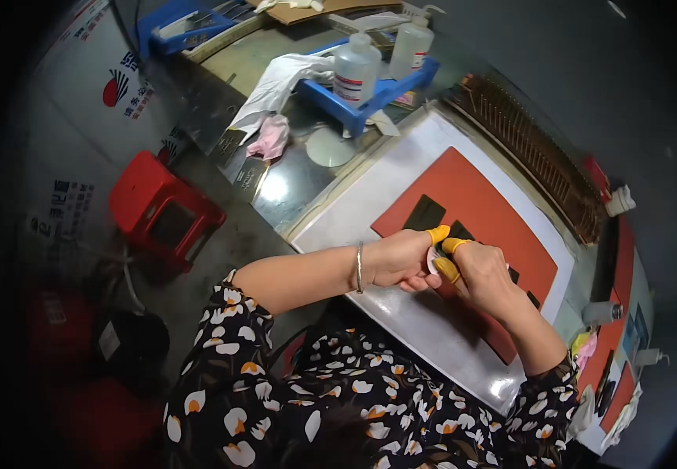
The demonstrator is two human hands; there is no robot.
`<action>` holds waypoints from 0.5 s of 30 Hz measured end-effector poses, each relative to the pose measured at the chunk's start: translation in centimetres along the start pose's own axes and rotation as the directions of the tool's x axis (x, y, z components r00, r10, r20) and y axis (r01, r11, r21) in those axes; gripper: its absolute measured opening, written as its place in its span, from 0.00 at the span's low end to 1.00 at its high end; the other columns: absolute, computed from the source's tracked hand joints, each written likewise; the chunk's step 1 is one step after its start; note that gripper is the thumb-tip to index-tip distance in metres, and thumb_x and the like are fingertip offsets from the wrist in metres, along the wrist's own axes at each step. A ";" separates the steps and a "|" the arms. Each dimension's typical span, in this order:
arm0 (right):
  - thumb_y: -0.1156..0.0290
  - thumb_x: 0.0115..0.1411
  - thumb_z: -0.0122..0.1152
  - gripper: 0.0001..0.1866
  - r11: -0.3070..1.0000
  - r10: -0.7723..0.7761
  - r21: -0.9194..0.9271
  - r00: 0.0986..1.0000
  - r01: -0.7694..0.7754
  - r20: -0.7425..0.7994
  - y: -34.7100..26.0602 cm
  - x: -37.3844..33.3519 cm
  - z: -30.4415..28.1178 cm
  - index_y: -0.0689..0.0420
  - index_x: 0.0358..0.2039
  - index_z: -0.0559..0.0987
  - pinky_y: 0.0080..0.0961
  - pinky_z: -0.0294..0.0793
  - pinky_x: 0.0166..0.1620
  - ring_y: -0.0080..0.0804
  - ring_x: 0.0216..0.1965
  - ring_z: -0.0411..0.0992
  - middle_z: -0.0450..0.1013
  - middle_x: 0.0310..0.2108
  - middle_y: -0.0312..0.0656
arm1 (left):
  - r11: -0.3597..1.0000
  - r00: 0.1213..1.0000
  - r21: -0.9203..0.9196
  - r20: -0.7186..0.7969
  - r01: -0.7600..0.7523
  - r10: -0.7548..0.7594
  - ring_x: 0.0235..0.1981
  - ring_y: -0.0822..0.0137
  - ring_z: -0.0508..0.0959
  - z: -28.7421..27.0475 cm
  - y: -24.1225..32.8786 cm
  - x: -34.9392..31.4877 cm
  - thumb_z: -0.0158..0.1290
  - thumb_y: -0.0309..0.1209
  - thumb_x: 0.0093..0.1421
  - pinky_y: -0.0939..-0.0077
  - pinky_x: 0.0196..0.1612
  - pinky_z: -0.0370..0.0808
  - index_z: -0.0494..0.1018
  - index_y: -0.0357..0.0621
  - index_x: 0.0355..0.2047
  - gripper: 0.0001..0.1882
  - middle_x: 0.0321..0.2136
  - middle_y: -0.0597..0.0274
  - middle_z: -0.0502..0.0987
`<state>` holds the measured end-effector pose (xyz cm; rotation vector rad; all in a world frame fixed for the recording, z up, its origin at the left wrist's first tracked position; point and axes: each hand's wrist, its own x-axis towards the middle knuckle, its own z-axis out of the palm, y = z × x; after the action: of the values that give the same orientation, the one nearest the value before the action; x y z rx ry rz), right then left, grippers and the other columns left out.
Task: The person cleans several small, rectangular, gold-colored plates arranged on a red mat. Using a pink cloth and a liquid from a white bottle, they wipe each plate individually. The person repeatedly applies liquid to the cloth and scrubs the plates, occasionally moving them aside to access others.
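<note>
My left hand [401,258], with a silver bangle at its wrist and a yellow finger cot on one finger, is closed over the red mat [471,187]. Close against it is my right hand [485,273], closed too, wearing yellow finger cots. A small pale pinkish thing [432,260] shows between the two hands; its kind is hidden by the fingers. Dark flat rectangular pieces lie on the mat: one piece [424,213] is beyond my left hand, another piece [459,230] is partly covered by my fingers, and others peek out by my right hand.
A blue tray [346,113] with a clear bottle [356,69] and a pump bottle [411,48] stands beyond the mat, near a white cloth [280,90] and a pink cloth [269,138]. A brown slotted rack [530,152] is at far right. A red stool [165,209] stands left.
</note>
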<state>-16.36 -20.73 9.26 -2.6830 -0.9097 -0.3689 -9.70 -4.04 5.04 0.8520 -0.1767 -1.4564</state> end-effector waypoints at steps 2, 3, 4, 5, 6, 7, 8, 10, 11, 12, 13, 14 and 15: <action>0.76 0.42 0.63 0.14 0.999 -0.015 0.045 0.994 0.020 -0.109 0.1 0.9 0.9 0.61 0.29 0.70 0.32 0.67 0.21 0.42 0.20 0.69 0.68 0.18 0.44 | 0.978 0.989 0.160 -0.039 -0.132 0.140 0.11 0.75 0.66 -0.2 -0.4 -0.9 0.30 0.60 0.62 0.85 0.12 0.61 0.67 0.42 0.33 0.32 0.15 0.61 0.68; 0.76 0.48 0.61 0.10 0.993 0.050 0.113 0.981 -0.029 -0.189 0.9 0.9 2.2 0.61 0.29 0.70 0.28 0.67 0.21 0.35 0.19 0.70 0.68 0.19 0.43 | 0.927 0.959 0.304 -0.107 -0.221 0.264 0.12 0.75 0.69 0.2 -0.6 -1.4 0.32 0.60 0.61 0.85 0.13 0.64 0.68 0.42 0.33 0.32 0.15 0.61 0.69; 0.75 0.53 0.57 0.07 0.897 0.286 0.401 0.936 -0.186 -0.205 0.4 1.6 2.8 0.61 0.31 0.70 0.26 0.67 0.21 0.30 0.19 0.69 0.69 0.19 0.40 | 0.801 0.889 0.459 -0.052 -0.383 0.455 0.17 0.75 0.74 -0.4 -1.1 -1.7 0.42 0.56 0.60 0.86 0.18 0.69 0.68 0.41 0.35 0.28 0.20 0.59 0.73; 0.74 0.58 0.53 0.05 0.700 0.506 0.645 0.850 -0.307 -0.144 -0.2 2.2 3.1 0.61 0.32 0.70 0.23 0.67 0.21 0.25 0.18 0.68 0.69 0.20 0.38 | 0.715 0.823 0.607 -0.169 -0.346 0.542 0.21 0.76 0.75 0.2 -1.4 -1.4 0.51 0.49 0.57 0.84 0.21 0.71 0.68 0.39 0.37 0.23 0.23 0.60 0.74; 0.71 0.64 0.45 0.06 0.422 0.573 0.866 0.819 -0.268 -0.026 -0.4 3.0 3.1 0.60 0.36 0.69 0.19 0.66 0.23 0.19 0.21 0.66 0.69 0.22 0.34 | 0.477 0.660 0.753 -0.077 -0.452 0.747 0.22 0.76 0.75 -0.4 -2.3 -0.8 0.53 0.46 0.57 0.83 0.22 0.71 0.68 0.39 0.38 0.21 0.24 0.62 0.75; 0.72 0.65 0.44 0.06 0.313 0.604 0.932 0.796 -0.183 -0.046 -0.6 3.9 2.9 0.59 0.38 0.69 0.17 0.67 0.25 0.20 0.21 0.67 0.69 0.24 0.34 | 0.198 0.467 0.846 0.067 -0.496 0.881 0.24 0.76 0.75 -1.0 -2.9 -0.1 0.55 0.43 0.56 0.82 0.24 0.72 0.68 0.40 0.38 0.20 0.25 0.63 0.75; 0.71 0.64 0.44 0.07 0.223 0.620 0.966 0.784 -0.134 -0.034 -1.0 5.0 2.9 0.60 0.38 0.69 0.16 0.68 0.25 0.19 0.22 0.67 0.69 0.25 0.35 | 0.610 0.812 0.679 -0.033 -0.409 0.582 0.23 0.73 0.75 -0.6 -1.7 -0.9 0.55 0.42 0.56 0.78 0.25 0.72 0.70 0.39 0.34 0.17 0.22 0.64 0.74; 0.70 0.64 0.45 0.08 0.123 0.634 0.982 0.773 -0.146 0.035 -0.7 6.8 2.4 0.61 0.38 0.68 0.16 0.69 0.26 0.18 0.23 0.68 0.69 0.25 0.35 | 0.417 0.769 0.845 -0.010 -0.336 0.639 0.20 0.69 0.74 -1.2 -1.5 -1.2 0.54 0.37 0.56 0.75 0.25 0.71 0.72 0.38 0.25 0.13 0.17 0.61 0.73; 0.70 0.64 0.44 0.08 0.085 0.573 0.982 0.814 -0.170 0.091 0.6 6.9 2.4 0.60 0.38 0.69 0.16 0.69 0.26 0.18 0.24 0.68 0.69 0.26 0.36 | 0.143 0.655 0.942 0.097 -0.303 0.750 0.19 0.67 0.74 -1.6 -1.5 -1.3 0.54 0.35 0.56 0.74 0.24 0.70 0.72 0.37 0.24 0.13 0.16 0.60 0.72; 0.70 0.64 0.44 0.08 0.059 0.562 0.982 0.819 -0.177 0.114 1.2 7.1 2.2 0.60 0.37 0.69 0.15 0.68 0.25 0.17 0.23 0.67 0.69 0.26 0.35 | 0.228 0.651 0.929 0.019 -0.293 0.759 0.18 0.54 0.72 -2.1 -1.2 -1.8 0.54 0.38 0.54 0.63 0.25 0.67 0.71 0.36 0.24 0.15 0.16 0.53 0.71; 0.70 0.64 0.44 0.08 0.039 0.556 0.982 0.821 -0.184 0.131 1.6 7.3 2.0 0.60 0.36 0.69 0.14 0.67 0.25 0.16 0.22 0.66 0.69 0.25 0.35 | 0.206 0.514 0.888 0.040 -0.412 0.857 0.18 0.59 0.73 -3.1 -0.7 -2.1 0.54 0.39 0.55 0.66 0.25 0.69 0.72 0.36 0.28 0.15 0.19 0.55 0.73; 0.69 0.64 0.44 0.08 0.124 0.545 0.966 0.829 -0.228 0.126 2.0 7.5 2.4 0.59 0.36 0.70 0.14 0.66 0.24 0.15 0.22 0.65 0.69 0.25 0.34 | 0.200 0.473 0.891 0.019 -0.408 0.881 0.18 0.62 0.74 -3.4 0.1 -3.0 0.54 0.40 0.55 0.69 0.24 0.70 0.69 0.35 0.35 0.18 0.23 0.55 0.73; 0.69 0.64 0.45 0.08 0.207 0.532 0.940 0.838 -0.272 0.125 2.0 7.6 3.0 0.59 0.36 0.70 0.13 0.65 0.23 0.14 0.22 0.65 0.69 0.25 0.33 | 0.197 0.432 0.894 -0.004 -0.402 0.902 0.18 0.64 0.74 -3.5 0.9 -3.9 0.54 0.42 0.56 0.72 0.24 0.70 0.66 0.34 0.42 0.23 0.26 0.54 0.73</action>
<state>-8.79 -17.05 8.61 -1.5556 -0.1250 0.0306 -7.54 0.77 4.59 1.6325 -0.7491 -0.0547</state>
